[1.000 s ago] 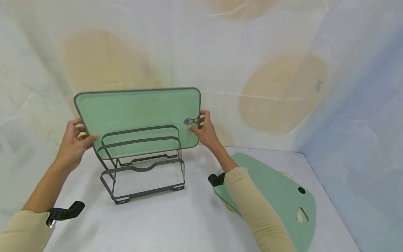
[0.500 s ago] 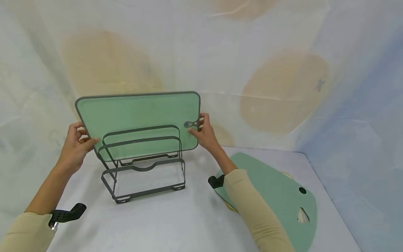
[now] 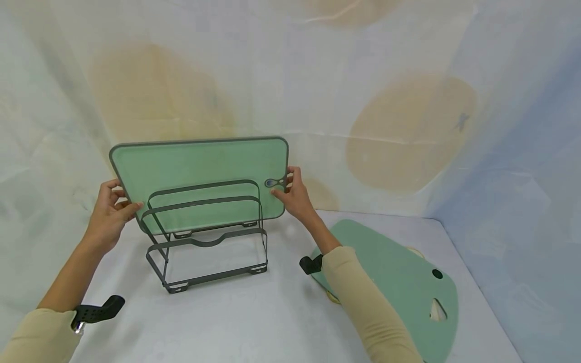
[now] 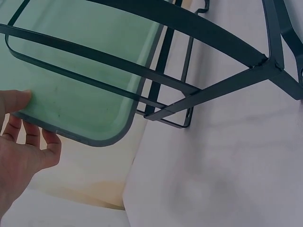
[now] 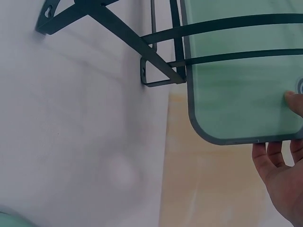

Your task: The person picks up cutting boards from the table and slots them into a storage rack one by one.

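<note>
Grip: left hand [image 3: 110, 212] pinches the left short edge of the green cutting board [image 3: 199, 171], thumb on the near face, fingers behind; right hand [image 3: 292, 197] pinches the right short edge, thumb beside the hanging hole [image 3: 270, 182]. Both hands grasp the board; neither is released.

Position: the board is held on edge, long axis running left to right between the hands, its lower edge behind the wire loops of the dark metal rack [image 3: 206, 234]. Whether that edge rests on the rack's base cannot be told; the wrist views show its lower corners clear of the surface.

Relation: the rearmost slot lies directly below the board, parallel to its long axis. Both hands are equally near.

Other: a second green board [image 3: 399, 282] lies flat on the white table [image 3: 254, 322], right of the rack, well apart.
</note>
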